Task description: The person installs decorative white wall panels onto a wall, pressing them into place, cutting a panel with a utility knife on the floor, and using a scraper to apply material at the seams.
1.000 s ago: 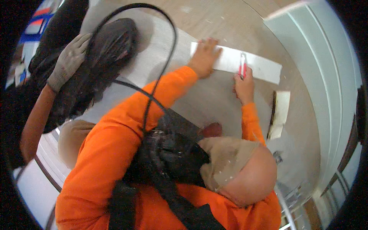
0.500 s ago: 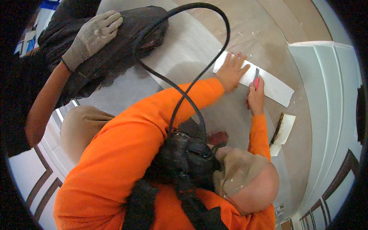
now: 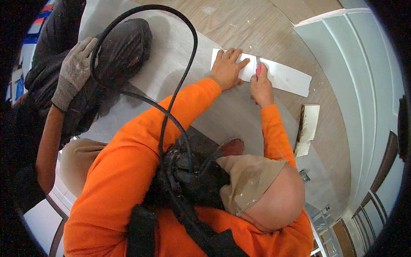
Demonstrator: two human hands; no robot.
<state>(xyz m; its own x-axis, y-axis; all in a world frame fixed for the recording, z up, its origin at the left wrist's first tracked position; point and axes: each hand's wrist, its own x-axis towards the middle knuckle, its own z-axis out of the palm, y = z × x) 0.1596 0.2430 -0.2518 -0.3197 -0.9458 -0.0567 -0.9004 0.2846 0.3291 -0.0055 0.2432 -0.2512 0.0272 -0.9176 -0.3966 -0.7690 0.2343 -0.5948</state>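
Note:
My left hand (image 3: 227, 70), bare at the end of an orange sleeve, lies with fingers spread on a long white strip (image 3: 289, 79) on the floor. Just right of it, my right hand (image 3: 262, 89) grips a red-handled utility knife (image 3: 260, 68), its silver blade at the strip's middle, where a line crosses it. A short piece with a pale face and dark, rough edge (image 3: 309, 126) lies below the strip, to the right. A black cable loop (image 3: 195, 43) arches over my left forearm.
At left, a co-worker's gloved hand (image 3: 75, 68) rests on their dark-trousered knee (image 3: 132, 43). Grey sheeting (image 3: 171, 51) covers part of the wood-look floor (image 3: 252, 21). A pale green panelled surface (image 3: 342, 64) stands along the right. A reddish shoe (image 3: 233, 146) shows beneath me.
The view has swung right and back. Along the strip, the knife and my right hand have shifted slightly left, closer to my left hand, which stays spread on the strip.

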